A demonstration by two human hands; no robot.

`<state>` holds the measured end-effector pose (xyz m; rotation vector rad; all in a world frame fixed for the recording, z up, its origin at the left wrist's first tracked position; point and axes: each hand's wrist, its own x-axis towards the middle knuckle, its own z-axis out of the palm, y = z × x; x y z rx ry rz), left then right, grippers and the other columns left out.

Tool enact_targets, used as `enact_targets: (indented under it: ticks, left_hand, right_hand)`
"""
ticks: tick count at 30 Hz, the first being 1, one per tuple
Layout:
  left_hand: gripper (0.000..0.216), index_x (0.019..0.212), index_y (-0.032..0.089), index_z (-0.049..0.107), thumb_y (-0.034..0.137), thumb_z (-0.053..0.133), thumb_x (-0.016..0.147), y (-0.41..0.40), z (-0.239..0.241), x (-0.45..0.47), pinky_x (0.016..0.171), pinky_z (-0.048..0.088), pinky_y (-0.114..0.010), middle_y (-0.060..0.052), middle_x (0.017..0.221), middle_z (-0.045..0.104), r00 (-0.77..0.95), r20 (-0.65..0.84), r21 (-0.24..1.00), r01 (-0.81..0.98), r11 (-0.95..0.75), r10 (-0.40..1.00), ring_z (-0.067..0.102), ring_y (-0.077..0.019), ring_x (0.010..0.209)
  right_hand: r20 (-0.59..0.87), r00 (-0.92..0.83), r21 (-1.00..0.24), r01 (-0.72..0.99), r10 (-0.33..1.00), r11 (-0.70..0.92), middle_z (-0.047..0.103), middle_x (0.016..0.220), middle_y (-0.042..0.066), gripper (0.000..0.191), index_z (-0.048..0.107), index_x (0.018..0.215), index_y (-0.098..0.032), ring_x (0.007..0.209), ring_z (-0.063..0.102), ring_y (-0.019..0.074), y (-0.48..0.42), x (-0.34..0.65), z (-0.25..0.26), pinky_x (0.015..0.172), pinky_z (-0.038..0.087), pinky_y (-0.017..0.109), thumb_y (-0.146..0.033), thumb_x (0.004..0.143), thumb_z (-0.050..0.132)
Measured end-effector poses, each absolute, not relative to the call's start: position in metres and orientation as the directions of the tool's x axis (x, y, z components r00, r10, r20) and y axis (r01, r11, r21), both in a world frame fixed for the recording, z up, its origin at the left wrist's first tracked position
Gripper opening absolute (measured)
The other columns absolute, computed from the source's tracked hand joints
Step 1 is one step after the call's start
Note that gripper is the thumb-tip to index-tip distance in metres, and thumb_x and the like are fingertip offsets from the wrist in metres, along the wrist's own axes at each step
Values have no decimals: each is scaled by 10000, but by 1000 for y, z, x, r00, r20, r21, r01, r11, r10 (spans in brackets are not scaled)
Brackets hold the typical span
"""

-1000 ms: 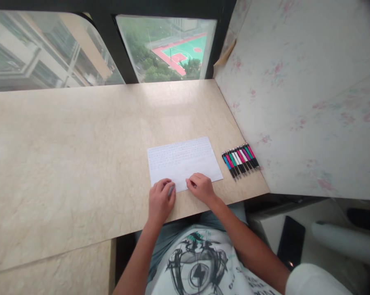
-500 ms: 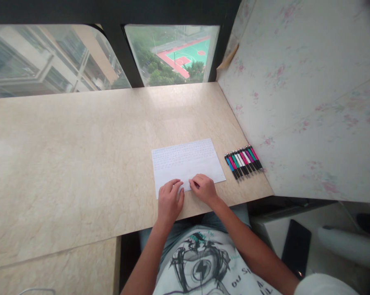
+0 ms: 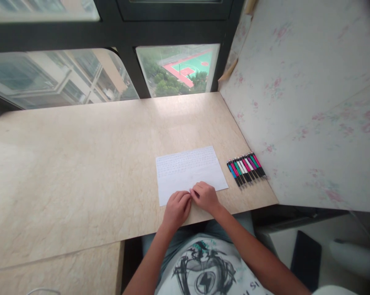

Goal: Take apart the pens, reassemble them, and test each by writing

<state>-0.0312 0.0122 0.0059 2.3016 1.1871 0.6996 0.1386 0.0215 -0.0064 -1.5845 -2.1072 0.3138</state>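
A white sheet of paper (image 3: 188, 172) lies on the counter with rows of handwriting across its upper part. My left hand (image 3: 177, 208) is at the paper's near edge, its fingers curled and drawn together. Close beside it my right hand (image 3: 206, 197) rests over the same edge in a pinch. The fingertips of both hands nearly meet. Whatever is between them, if anything, is too small or hidden to make out. To the right of the paper, several pens (image 3: 246, 170) with coloured barrels and black grips lie side by side in a row.
The beige marbled counter (image 3: 89, 172) runs along a dark-framed window (image 3: 126, 35). A flower-patterned wall (image 3: 302, 102) borders it on the right. A lower ledge (image 3: 80, 272) sits at the near left, with part of a thin cable (image 3: 43, 290) on it.
My left hand's fingers have closed in and moved right, up to my right hand's fingertips. The view has tilted up a little, showing more window. Paper and pens stay in place.
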Motion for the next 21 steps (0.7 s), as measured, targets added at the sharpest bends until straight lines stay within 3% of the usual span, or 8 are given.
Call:
enact_targets:
  ticks: [7,21]
  left_hand:
    - [133,908,194,610,168,479,906,11,12,-30,808,478,-388,-85,955,642,453,185,575,670,-469,872,582,-220,888]
    - [156,933,203,627,168,476,909,11,8,-33,777,491,-377,-80,939,661,437,268,559,656,-508,859,605,-212,859]
  right_hand:
    - [281,-284,-452,803,917,388,595,656,23,256,554,626,-195,652,508,150,15,137,-13,624,315,288,-190,879,516]
    - [296,-252,-455,811,921,368,613,655,6,211,565,636,-196,629,521,137,20,134,-12,585,306,272,-186,847,557]
